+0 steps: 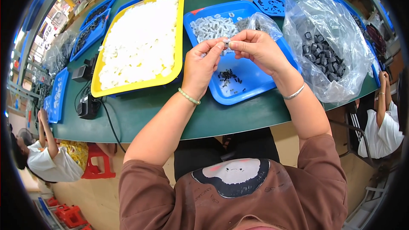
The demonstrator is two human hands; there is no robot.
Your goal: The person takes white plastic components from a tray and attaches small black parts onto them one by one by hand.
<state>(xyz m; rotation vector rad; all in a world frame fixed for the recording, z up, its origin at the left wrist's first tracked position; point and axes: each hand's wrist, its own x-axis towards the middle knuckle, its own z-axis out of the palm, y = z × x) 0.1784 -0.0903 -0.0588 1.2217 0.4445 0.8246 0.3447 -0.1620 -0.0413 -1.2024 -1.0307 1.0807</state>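
My left hand (203, 62) and my right hand (258, 50) meet fingertip to fingertip above a blue tray (255, 86). Pinched between them is a small grey plastic part (226, 41), mostly covered by the fingers. Both hands are closed on it. Behind the hands, the tray holds a heap of light grey plastic parts (213, 26). Below them lies a scatter of tiny black pieces (228, 76). A clear bag (265, 24) with darker grey parts sits at the tray's far right, partly hidden by my right hand.
Left of my hands stands a yellow tray (180, 38) heaped with white parts. To the right lies a clear plastic bag (341, 83) of black blocky parts. A black device (88, 107) with a cable sits on the green table (170, 124). Two other people work at the sides.
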